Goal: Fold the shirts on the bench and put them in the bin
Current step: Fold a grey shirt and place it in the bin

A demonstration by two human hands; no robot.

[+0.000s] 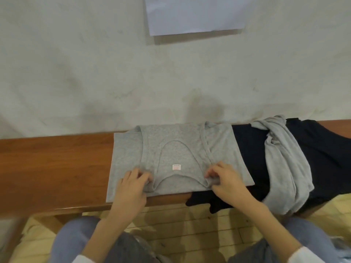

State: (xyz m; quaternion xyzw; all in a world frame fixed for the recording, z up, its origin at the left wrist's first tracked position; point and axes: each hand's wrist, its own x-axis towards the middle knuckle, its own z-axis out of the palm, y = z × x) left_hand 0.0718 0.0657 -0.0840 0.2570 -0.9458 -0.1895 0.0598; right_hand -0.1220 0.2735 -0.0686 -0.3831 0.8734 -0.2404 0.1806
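Fold step in hand: my left hand [131, 186] and right hand [226, 180], fingers curled, pinch the grey shirt [125, 149] either side of its label [176, 167]; next, I judge, the sides need folding toward that label.

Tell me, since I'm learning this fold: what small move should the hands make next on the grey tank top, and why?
Probably lift both shoulder straps and carry them toward the wall, folding the grey tank top in half. The left hand and right hand each pinch a strap near the bench's front edge, and the top lies flat.
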